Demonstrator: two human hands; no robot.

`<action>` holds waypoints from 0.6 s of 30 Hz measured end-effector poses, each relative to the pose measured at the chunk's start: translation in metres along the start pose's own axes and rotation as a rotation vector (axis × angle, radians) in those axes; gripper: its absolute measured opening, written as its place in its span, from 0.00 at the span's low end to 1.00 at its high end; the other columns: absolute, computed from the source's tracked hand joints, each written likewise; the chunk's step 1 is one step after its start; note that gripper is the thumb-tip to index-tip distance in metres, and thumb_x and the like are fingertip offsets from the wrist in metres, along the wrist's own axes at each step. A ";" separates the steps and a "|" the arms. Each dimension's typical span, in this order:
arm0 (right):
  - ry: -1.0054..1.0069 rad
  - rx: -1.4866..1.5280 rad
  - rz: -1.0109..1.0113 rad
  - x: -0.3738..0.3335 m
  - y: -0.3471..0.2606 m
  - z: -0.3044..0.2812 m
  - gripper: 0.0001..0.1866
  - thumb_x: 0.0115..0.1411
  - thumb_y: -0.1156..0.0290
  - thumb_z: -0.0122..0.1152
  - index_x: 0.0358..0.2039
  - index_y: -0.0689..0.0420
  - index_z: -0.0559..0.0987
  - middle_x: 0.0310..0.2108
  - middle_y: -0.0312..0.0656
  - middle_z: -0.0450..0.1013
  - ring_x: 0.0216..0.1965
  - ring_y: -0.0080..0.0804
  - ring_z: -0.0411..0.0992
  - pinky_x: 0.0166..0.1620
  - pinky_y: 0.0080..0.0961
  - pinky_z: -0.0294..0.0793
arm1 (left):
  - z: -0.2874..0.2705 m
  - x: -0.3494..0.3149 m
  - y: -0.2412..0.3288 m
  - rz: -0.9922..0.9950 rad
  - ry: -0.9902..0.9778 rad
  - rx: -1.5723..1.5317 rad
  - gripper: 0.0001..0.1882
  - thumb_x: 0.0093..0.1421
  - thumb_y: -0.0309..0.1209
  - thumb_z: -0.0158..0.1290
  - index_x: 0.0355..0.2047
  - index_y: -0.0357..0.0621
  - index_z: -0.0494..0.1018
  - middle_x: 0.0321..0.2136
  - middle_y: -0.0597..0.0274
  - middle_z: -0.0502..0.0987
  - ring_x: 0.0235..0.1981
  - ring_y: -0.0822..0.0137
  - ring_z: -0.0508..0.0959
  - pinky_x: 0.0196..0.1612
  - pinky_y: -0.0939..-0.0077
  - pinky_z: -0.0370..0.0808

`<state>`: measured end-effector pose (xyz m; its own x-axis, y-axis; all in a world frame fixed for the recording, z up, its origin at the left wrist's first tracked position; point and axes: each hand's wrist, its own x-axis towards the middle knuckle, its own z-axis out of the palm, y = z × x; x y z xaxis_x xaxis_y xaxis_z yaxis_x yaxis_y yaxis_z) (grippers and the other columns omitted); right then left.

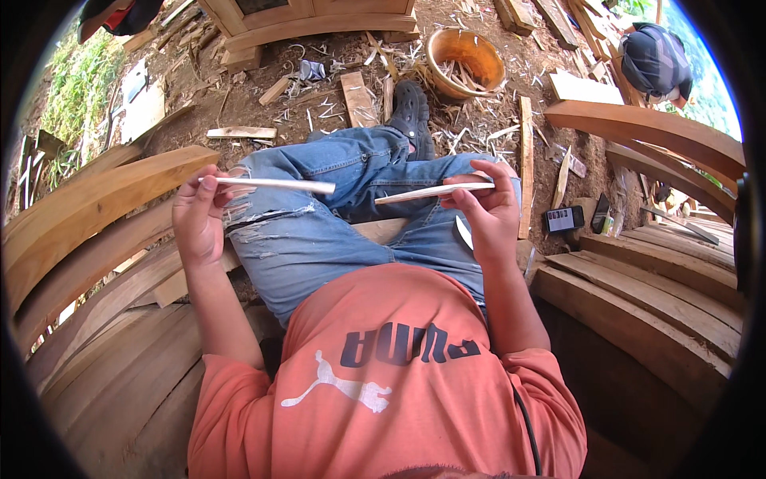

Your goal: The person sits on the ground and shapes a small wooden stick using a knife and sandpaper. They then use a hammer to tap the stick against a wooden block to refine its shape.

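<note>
Pinched between the thumb and fingers of my left hand [201, 214] is a slim pale wooden stick [279, 184], held level above my knee with its blunt end pointing right. My right hand [493, 203] grips a second pale wooden stick [415, 194] near its right end; its free end tapers toward the left. The two sticks are apart, with a small gap between their inner ends. Beside my right wrist, a curved pale, blade-like piece [463, 232] shows against my jeans; its other end is hidden and I cannot tell what it is.
An orange bucket [447, 49] with wood scraps stands ahead on dirt strewn with shavings and offcuts. Curved wooden arms [120, 188] flank me. A phone [564, 219] lies at right near stacked planks [638, 319]. Another person [656, 62] is at far right.
</note>
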<state>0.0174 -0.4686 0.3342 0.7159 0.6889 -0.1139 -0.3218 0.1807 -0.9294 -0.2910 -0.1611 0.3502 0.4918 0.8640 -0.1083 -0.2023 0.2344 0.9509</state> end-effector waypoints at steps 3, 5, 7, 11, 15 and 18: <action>-0.015 -0.011 -0.002 0.003 0.006 0.002 0.20 0.68 0.83 0.67 0.58 0.63 0.72 0.48 0.54 0.83 0.48 0.37 0.83 0.48 0.30 0.85 | -0.009 -0.006 0.016 -0.086 -0.030 0.158 0.17 0.70 0.28 0.63 0.56 0.37 0.78 0.37 0.62 0.86 0.37 0.75 0.83 0.42 0.80 0.80; -0.028 -0.028 0.004 0.004 0.008 0.001 0.17 0.68 0.82 0.67 0.55 0.63 0.73 0.47 0.54 0.83 0.47 0.36 0.83 0.47 0.29 0.85 | -0.004 -0.012 0.022 -0.185 -0.103 0.395 0.19 0.69 0.29 0.64 0.58 0.36 0.77 0.34 0.66 0.85 0.35 0.77 0.82 0.39 0.81 0.77; -0.034 -0.047 0.005 0.005 0.009 -0.001 0.16 0.68 0.82 0.68 0.52 0.62 0.74 0.47 0.53 0.83 0.47 0.35 0.83 0.47 0.28 0.85 | -0.004 -0.017 0.016 -0.304 -0.209 0.680 0.20 0.66 0.29 0.67 0.56 0.37 0.79 0.31 0.67 0.85 0.34 0.77 0.82 0.38 0.79 0.76; -0.021 -0.094 -0.005 0.002 0.013 -0.006 0.13 0.68 0.81 0.68 0.50 0.62 0.76 0.46 0.52 0.84 0.44 0.34 0.84 0.45 0.26 0.84 | 0.011 -0.022 -0.005 -0.285 -0.260 1.225 0.22 0.62 0.31 0.68 0.55 0.42 0.80 0.30 0.61 0.86 0.35 0.66 0.85 0.41 0.69 0.79; -0.026 -0.135 0.000 0.001 0.013 -0.009 0.11 0.68 0.80 0.69 0.48 0.63 0.77 0.46 0.53 0.84 0.43 0.33 0.84 0.43 0.25 0.84 | 0.029 -0.027 -0.007 -0.231 -0.154 1.463 0.22 0.60 0.34 0.69 0.54 0.46 0.81 0.33 0.55 0.86 0.39 0.52 0.86 0.44 0.59 0.80; -0.028 -0.141 0.007 0.000 0.016 -0.011 0.11 0.68 0.80 0.69 0.47 0.63 0.77 0.46 0.54 0.83 0.42 0.32 0.83 0.42 0.25 0.83 | 0.029 -0.030 -0.017 -0.105 -0.114 1.675 0.24 0.60 0.35 0.69 0.56 0.44 0.79 0.36 0.52 0.86 0.41 0.49 0.86 0.48 0.55 0.81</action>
<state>0.0193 -0.4740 0.3157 0.6959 0.7093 -0.1127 -0.2350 0.0766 -0.9690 -0.2782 -0.2041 0.3453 0.5135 0.8245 -0.2379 0.8571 -0.4794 0.1885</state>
